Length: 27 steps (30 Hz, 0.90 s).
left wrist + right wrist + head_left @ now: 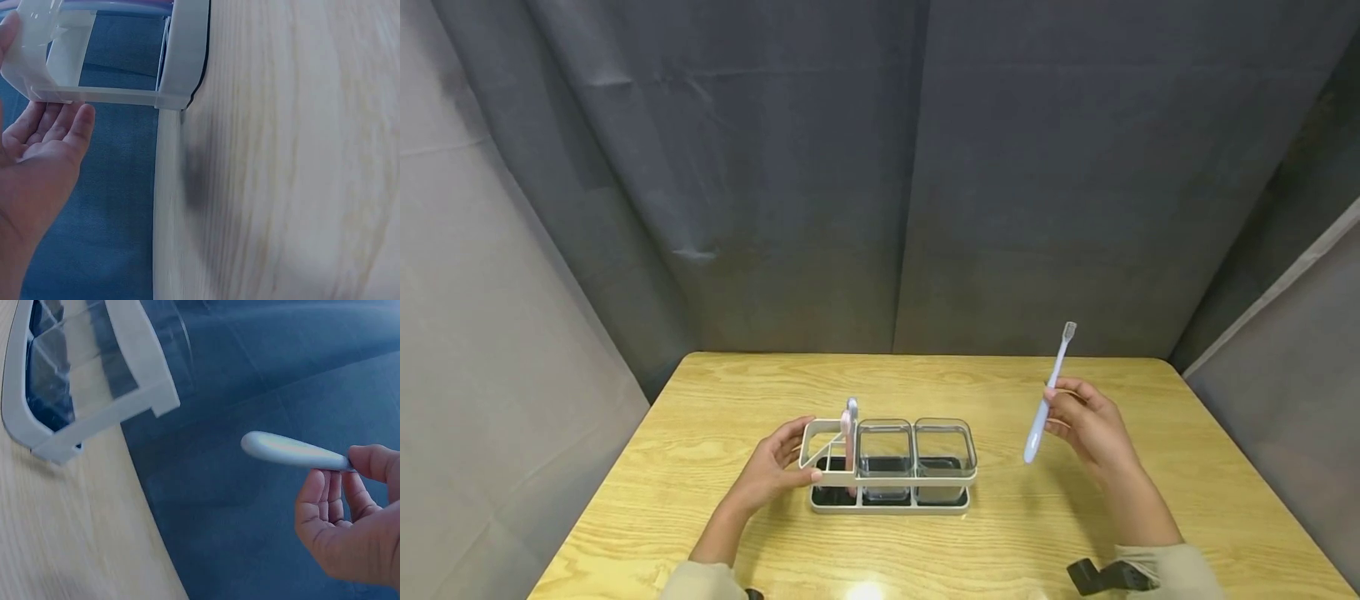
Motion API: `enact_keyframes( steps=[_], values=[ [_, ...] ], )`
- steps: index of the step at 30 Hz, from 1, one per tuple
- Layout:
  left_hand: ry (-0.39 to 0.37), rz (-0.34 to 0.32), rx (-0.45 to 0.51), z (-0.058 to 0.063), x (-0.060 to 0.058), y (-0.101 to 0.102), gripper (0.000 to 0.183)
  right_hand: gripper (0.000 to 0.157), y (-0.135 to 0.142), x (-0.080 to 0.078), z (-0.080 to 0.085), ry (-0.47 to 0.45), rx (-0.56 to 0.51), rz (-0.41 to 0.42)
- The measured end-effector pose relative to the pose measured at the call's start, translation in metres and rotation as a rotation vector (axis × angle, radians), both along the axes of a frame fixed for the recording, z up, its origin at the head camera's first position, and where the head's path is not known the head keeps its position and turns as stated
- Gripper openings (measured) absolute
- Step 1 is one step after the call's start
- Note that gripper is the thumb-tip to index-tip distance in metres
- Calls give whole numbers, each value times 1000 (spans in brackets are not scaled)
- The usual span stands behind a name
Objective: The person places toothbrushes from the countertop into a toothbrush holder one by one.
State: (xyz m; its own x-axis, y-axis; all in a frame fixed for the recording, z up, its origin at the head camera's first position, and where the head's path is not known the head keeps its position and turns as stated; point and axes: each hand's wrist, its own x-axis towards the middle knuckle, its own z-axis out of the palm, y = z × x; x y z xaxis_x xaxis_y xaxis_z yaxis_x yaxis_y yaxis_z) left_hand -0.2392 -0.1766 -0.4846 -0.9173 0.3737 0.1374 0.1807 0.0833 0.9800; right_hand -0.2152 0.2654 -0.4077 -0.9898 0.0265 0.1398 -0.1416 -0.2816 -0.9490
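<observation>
A pale toothbrush holder [917,481] stands on the table, two clear cups [885,454] in its middle and right sections. In its left section, a pink toothbrush [847,442] and a blue toothbrush [853,407] stand upright. My left hand [765,475] grips the holder's left end, thumb along the front bar and fingers around the far side. To the right of the holder, my right hand [1093,429] pinches a light blue toothbrush [1037,427] by its handle, held above the table. That brush tilts, bristle head up and handle end down, and its rounded end [281,449] shows in the right wrist view.
The wooden table [647,500] has rounded far corners. Dark grey curtains [790,208] hang behind it, with lighter cloth [497,375] at the left side. A black strap [1112,577] sits at my right sleeve.
</observation>
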Motion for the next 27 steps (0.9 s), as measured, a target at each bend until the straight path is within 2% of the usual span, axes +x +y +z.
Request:
enact_keyframes(
  steps=[3, 7, 12, 27],
  values=[
    [-3, 4, 2, 0, 0, -1, 79, 15, -8, 0, 5, 43, -72, 5],
    [-2, 5, 19, 0, 0, -1, 79, 20, -16, -1, 7, 97, -163, 55],
    [-5, -12, 39, 0, 0, -1, 81, 17, -26, -3, 7, 183, -198, 107],
    [10, -10, 26, 1, 0, 1, 80, 18, -73, 6, 21, 232, -140, 30]
  ],
)
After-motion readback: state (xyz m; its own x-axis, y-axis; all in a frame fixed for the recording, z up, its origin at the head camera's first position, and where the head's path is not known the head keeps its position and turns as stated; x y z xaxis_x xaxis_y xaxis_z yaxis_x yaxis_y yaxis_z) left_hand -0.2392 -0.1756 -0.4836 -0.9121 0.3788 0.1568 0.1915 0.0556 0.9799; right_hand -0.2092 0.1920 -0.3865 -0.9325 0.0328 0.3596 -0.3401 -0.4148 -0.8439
